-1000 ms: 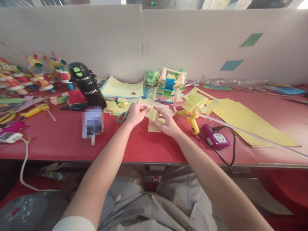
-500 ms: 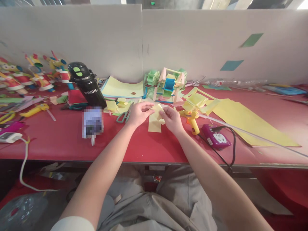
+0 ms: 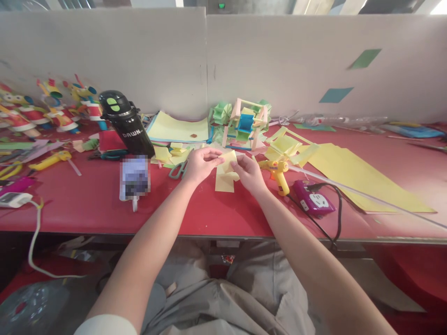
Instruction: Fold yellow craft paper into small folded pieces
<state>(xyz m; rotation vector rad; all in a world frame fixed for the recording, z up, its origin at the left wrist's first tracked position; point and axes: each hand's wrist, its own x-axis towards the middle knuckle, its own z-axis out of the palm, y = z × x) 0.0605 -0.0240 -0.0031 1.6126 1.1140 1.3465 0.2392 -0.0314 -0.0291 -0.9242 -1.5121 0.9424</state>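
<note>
Between my two hands is a small piece of yellow paper (image 3: 228, 159). My left hand (image 3: 203, 165) pinches its left edge between thumb and fingers. At the right edge, my right hand (image 3: 248, 171) has its thumb and fingers closed on the same piece. Beneath it, a pale yellow paper strip (image 3: 224, 184) lies on the red tabletop (image 3: 209, 211). Green-handled scissors (image 3: 178, 170) lie just left of my left hand, partly hidden by it. A yellow glue gun (image 3: 278, 174) rests right of my right hand.
Behind my hands stands a wooden-stick frame (image 3: 244, 123) with folded paper. A black bottle (image 3: 125, 125) and a pixelated object (image 3: 134, 177) are on the left. To the right are a purple power socket (image 3: 314, 199) with a black cord and large yellow sheets (image 3: 363, 179).
The yellow paper has turned slightly between my fingers and shows more of its flat face. Both hands stay in nearly the same place.
</note>
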